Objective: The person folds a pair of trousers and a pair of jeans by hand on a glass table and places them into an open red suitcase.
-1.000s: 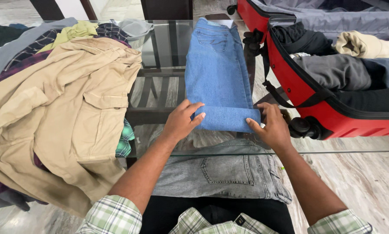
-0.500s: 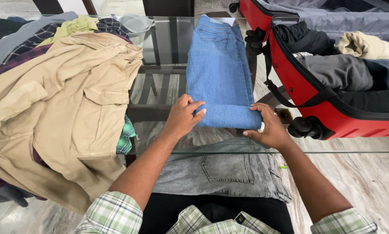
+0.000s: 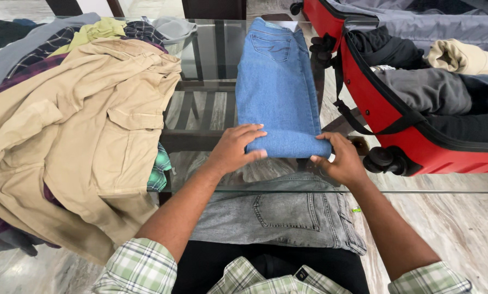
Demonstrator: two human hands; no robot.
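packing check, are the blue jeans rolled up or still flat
Partly rolled: the blue jeans have a roll at the near end under both hands, the rest flat on the glass table.

The jeans (image 3: 276, 92) are mid blue, plain. The trousers (image 3: 282, 215) are washed grey denim. The jacket (image 3: 91, 136) is plain tan. A shirt (image 3: 158, 171) under it is green check. The sleeves (image 3: 140, 267) are pale green and white plaid. The suitcase (image 3: 407, 136) is red with black trim and grey lining. The roll (image 3: 461, 57) inside is cream. The worktop (image 3: 200, 109) is clear glass on dark bars.

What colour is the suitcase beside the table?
The suitcase is red with black trim, seen best in the head view.
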